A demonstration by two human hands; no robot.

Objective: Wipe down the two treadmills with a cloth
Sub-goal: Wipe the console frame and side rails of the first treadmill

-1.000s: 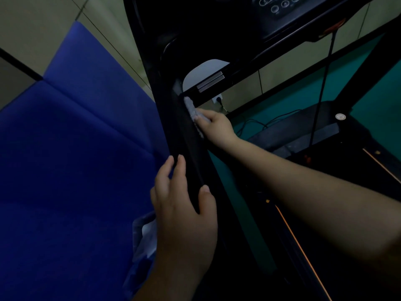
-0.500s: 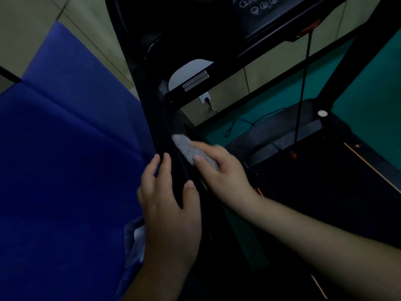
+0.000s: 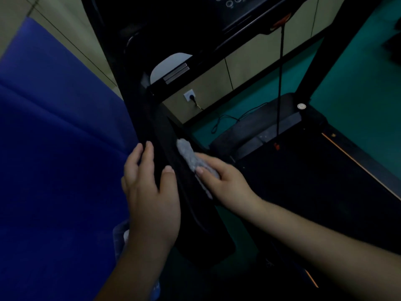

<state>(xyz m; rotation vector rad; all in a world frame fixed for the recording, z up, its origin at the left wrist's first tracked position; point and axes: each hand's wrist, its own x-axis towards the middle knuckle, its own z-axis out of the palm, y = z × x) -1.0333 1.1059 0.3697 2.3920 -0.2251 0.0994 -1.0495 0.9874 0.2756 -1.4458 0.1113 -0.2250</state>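
The grey cloth [image 3: 192, 158] lies pressed against the inner face of the treadmill's black left upright [image 3: 173, 161], low on the post, with its upper end sticking out past the fingertips. The right hand [image 3: 221, 181] holds it there, fingers laid over the cloth and the thumb tucked against its lower edge, so the hand is clamped on the cloth. Compared with a second ago, cloth and hand sit much lower on the upright: then they were right under the white end cap [image 3: 168, 65] of the handrail, and half a second ago they were already partway down, near where they are now.

The left hand [image 3: 152, 187] grips the same upright from the outer side, fingers wrapped round the far edge and thumb on the near face, just beside the right hand's thumb. Its hold on the post matches both earlier frames. A bit of pale fabric [image 3: 121, 237] shows under the left wrist.

Beyond the post, the running deck [image 3: 314, 181] stretches dark to the right, with a thin orange line along its edge. The console [image 3: 234, 5] sits at the top, a red safety cord [image 3: 280, 83] hanging from it. A wall socket [image 3: 189, 95] with a black cable plugged in shows behind. A blue mat [image 3: 54, 148] fills the left side, over a green floor [image 3: 358, 83].
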